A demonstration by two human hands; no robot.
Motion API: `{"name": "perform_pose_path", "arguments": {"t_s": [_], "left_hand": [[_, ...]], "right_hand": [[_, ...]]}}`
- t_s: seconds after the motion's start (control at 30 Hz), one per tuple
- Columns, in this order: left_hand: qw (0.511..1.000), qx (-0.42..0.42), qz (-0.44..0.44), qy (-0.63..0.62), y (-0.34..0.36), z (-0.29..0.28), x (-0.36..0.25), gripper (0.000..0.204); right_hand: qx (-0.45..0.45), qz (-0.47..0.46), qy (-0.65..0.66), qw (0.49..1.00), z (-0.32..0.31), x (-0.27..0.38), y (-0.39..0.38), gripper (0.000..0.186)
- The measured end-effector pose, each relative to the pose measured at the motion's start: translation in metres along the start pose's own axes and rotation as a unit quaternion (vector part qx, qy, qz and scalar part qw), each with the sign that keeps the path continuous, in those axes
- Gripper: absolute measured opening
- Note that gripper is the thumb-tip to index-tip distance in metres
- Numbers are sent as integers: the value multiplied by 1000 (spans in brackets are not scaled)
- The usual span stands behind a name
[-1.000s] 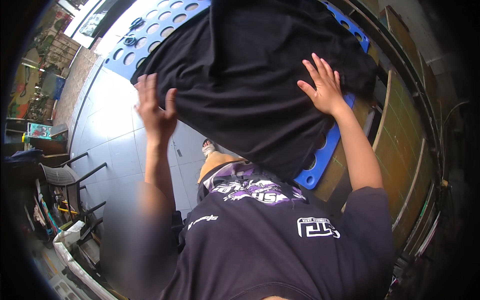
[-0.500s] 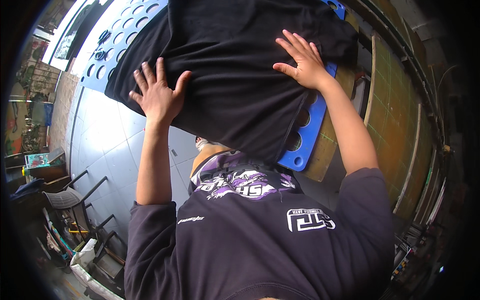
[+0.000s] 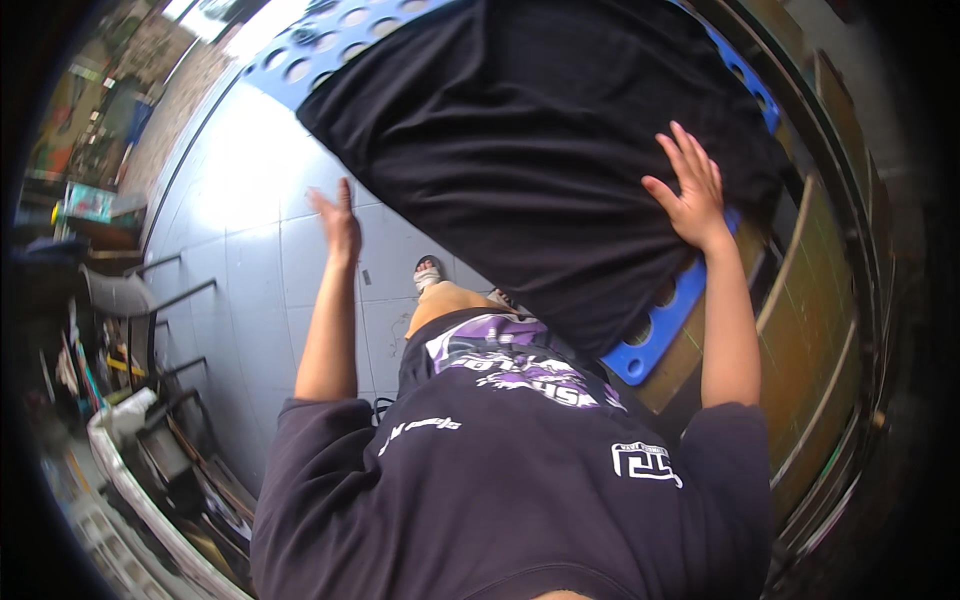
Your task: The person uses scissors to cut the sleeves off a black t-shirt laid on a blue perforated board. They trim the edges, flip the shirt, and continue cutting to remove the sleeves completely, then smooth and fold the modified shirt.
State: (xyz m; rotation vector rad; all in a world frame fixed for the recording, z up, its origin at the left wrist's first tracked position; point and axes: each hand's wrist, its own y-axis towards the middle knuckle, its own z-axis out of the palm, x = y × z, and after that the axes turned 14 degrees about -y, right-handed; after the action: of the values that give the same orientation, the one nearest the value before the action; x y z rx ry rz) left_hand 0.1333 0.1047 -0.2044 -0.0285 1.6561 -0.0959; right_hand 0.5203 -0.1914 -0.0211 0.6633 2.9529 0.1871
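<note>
A black cloth (image 3: 530,150), perhaps a garment, lies spread with soft wrinkles over a blue board (image 3: 650,345) with round holes. My right hand (image 3: 695,195) rests on the cloth near its right side, fingers stretched and holding nothing. Off the cloth, my left hand (image 3: 340,228) hangs in the air over the tiled floor, left of the cloth's lower edge. Its fingers look apart and slightly blurred, with nothing in them. The cloth hides most of the board; only its holed borders show.
Grey floor tiles (image 3: 270,260) stretch out on the left, with a dark chair (image 3: 125,290) beyond. A yellowish-brown panel (image 3: 815,340) stands along the right. Assorted clutter (image 3: 170,450) fills the lower left. My sandaled foot (image 3: 427,272) shows below the cloth.
My left hand has lifted off the cloth and moved over the floor. My right hand stays on the cloth, near its right side. The whole view has turned and shifted.
</note>
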Motion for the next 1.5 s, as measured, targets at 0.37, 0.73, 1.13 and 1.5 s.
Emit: {"name": "perform_pose_path", "arguments": {"t_s": [0.37, 0.73, 1.13, 1.5], "left_hand": [[689, 253, -252, -631, -45, -39, -55, 40], [831, 123, -97, -534, -66, -61, -102, 27], [876, 38, -141, -460, -68, -70, -95, 23], [783, 236, -190, -544, -93, -69, -168, 25]], "right_hand": [[27, -15, 9, 999, -3, -3, 1, 66], [-21, -150, 19, 988, -42, 145, 97, 65], [-51, -348, 247, 903, -52, 209, 80, 32], [-139, -245, 357, 890, -73, 191, 66, 19]]}}
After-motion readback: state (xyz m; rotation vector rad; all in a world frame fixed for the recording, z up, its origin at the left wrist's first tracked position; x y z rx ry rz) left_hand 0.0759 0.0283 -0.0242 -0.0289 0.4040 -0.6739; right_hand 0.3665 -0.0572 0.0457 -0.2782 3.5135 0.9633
